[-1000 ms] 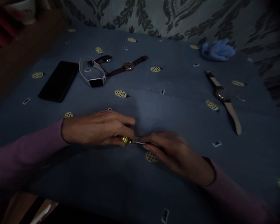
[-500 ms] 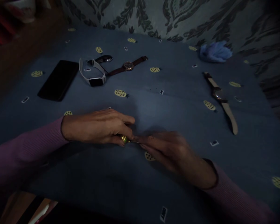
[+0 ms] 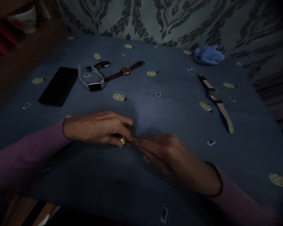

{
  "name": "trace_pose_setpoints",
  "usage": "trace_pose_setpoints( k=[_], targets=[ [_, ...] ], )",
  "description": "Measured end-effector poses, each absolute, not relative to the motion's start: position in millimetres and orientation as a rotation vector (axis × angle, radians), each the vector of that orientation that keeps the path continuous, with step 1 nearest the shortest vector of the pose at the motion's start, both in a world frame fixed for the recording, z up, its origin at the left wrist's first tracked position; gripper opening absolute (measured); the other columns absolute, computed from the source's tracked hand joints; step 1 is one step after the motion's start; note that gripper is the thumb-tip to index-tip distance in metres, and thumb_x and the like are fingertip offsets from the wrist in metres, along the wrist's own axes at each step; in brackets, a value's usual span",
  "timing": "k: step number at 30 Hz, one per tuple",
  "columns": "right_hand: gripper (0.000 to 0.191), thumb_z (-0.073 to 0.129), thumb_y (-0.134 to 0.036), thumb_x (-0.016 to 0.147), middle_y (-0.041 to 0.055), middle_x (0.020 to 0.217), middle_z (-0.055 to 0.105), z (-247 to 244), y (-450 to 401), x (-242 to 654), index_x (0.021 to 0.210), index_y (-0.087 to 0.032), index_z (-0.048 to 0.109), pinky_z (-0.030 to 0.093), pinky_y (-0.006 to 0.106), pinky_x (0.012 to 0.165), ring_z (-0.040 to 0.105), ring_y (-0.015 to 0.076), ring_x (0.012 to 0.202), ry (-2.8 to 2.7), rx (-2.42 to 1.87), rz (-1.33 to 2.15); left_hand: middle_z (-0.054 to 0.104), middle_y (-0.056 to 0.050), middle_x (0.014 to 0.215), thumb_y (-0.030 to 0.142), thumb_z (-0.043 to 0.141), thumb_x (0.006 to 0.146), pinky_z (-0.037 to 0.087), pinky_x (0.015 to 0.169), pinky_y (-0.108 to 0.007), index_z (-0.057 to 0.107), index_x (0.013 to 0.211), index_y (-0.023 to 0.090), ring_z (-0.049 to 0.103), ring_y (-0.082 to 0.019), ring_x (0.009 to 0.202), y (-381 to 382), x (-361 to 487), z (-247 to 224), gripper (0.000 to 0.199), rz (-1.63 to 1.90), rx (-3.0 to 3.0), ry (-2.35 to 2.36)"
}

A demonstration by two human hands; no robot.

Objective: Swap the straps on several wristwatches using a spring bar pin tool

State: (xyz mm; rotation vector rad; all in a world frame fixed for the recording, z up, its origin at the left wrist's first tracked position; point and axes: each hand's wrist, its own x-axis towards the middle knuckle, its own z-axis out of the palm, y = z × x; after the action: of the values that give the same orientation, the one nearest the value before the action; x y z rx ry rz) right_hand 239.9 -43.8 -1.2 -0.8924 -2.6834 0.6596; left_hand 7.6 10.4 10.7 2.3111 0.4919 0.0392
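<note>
Gold-coloured item [image 3: 124, 141] located under the fingertips of the left hand [image 3: 96, 128], low over the blue tablecloth [image 3: 103, 179], only part of it visible. The left hand is curled, thumb and fingers closed about the item, palm down. The right hand [image 3: 174, 153] is drawn into a narrow pinch on a slim dark piece [image 3: 130, 143] that meets the item's right end; blur prevents identifying this piece. Beyond the left hand and to its left lies a black phone [image 3: 59, 86]. Straight beyond that hand is a pale-strapped smartwatch [image 3: 94, 86], screen dark, with a black-strapped watch [image 3: 105, 64] just behind it. A brown-strapped watch [image 3: 126, 70] lies beyond the left hand and to its right, its strap end near the smartwatch. Beyond the right hand, to its right, a beige-strapped watch [image 3: 213, 94] is laid out lengthwise; farther off sits a crumpled blue cloth [image 3: 208, 55].
</note>
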Motion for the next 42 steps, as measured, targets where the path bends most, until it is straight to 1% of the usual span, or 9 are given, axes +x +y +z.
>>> trace_pose_setpoints(
  k=[7,13,16,20,27,31,35,39,42],
  targets=[
    [0.027,0.041,-0.008,0.094,-0.0034,0.051,0.056,7,-41,235,0.085,-0.015,0.066,0.031,0.022,0.046,0.048,0.0079,0.042,-2.757,-0.964,0.809,0.057,0.001,0.087,0.015,0.065,0.088,0.042,0.062,-0.018,0.071,0.091,0.018,0.056,-0.008,0.069,10,8,12,0.006,0.027,2.32,0.503],
    [0.015,0.056,-0.006,0.086,-0.0015,0.057,0.062,25,-38,220,0.085,-0.016,0.067,0.028,0.024,0.045,0.052,0.0094,0.044,-2.916,-1.099,0.732,0.058,0.001,0.088,0.013,0.066,0.087,0.041,0.059,-0.017,0.068,0.083,0.016,0.057,-0.008,0.071,10,9,12,0.005,0.021,2.319,0.51],
    [0.02,0.057,-0.001,0.083,-0.0016,0.058,0.064,29,-38,216,0.089,-0.016,0.068,0.025,0.024,0.045,0.052,0.0094,0.045,-2.99,-1.158,0.681,0.058,0.001,0.089,0.014,0.067,0.086,0.04,0.06,-0.017,0.069,0.084,0.016,0.057,-0.007,0.071,10,9,12,0.003,0.011,2.318,0.514],
    [0.027,0.052,0.004,0.078,-0.0045,0.05,0.058,24,-40,219,0.087,-0.017,0.067,0.021,0.024,0.044,0.044,0.0072,0.039,-2.985,-1.183,0.654,0.059,0.001,0.089,0.013,0.069,0.085,0.04,0.062,-0.018,0.07,0.087,0.017,0.057,-0.008,0.072,10,9,13,0.004,0.009,2.328,0.521],
    [0.037,0.047,0.005,0.079,-0.0047,0.061,0.062,10,-52,230,0.104,-0.017,0.064,0.027,0.021,0.047,0.046,0.0065,0.046,-2.806,-1.141,0.711,0.057,0.002,0.087,0.016,0.067,0.087,0.04,0.06,-0.018,0.07,0.088,0.017,0.054,-0.007,0.068,9,8,13,0.003,0.0,2.305,0.527],
    [0.025,0.046,0.002,0.085,-0.0031,0.063,0.059,0,-57,235,0.092,-0.015,0.063,0.031,0.02,0.049,0.046,0.0073,0.049,-2.689,-1.074,0.693,0.057,0.002,0.087,0.017,0.066,0.088,0.041,0.062,-0.018,0.071,0.091,0.018,0.055,-0.007,0.069,9,8,12,0.005,0.002,2.285,0.526],
    [0.023,0.044,-0.001,0.088,-0.002,0.061,0.058,-12,-59,237,0.082,-0.016,0.061,0.034,0.022,0.05,0.047,0.0087,0.049,-2.625,-1.021,0.613,0.058,0.002,0.088,0.017,0.067,0.088,0.042,0.063,-0.018,0.071,0.093,0.018,0.056,-0.008,0.07,10,8,12,0.008,0.007,2.279,0.535],
    [0.024,0.042,-0.003,0.091,0.0018,0.073,0.067,-18,-62,239,0.087,-0.015,0.062,0.039,0.023,0.054,0.055,0.0102,0.056,-2.606,-1.013,0.599,0.058,0.002,0.087,0.017,0.068,0.086,0.043,0.063,-0.018,0.073,0.094,0.02,0.056,-0.008,0.07,10,8,11,0.01,0.019,2.291,0.544],
    [0.024,0.044,-0.002,0.089,0.0012,0.072,0.067,-16,-61,239,0.088,-0.015,0.064,0.036,0.023,0.051,0.053,0.0095,0.054,-2.628,-1.012,0.585,0.058,0.002,0.088,0.016,0.068,0.086,0.043,0.062,-0.018,0.073,0.095,0.02,0.056,-0.007,0.07,10,9,10,0.011,0.024,2.289,0.542]
  ],
)
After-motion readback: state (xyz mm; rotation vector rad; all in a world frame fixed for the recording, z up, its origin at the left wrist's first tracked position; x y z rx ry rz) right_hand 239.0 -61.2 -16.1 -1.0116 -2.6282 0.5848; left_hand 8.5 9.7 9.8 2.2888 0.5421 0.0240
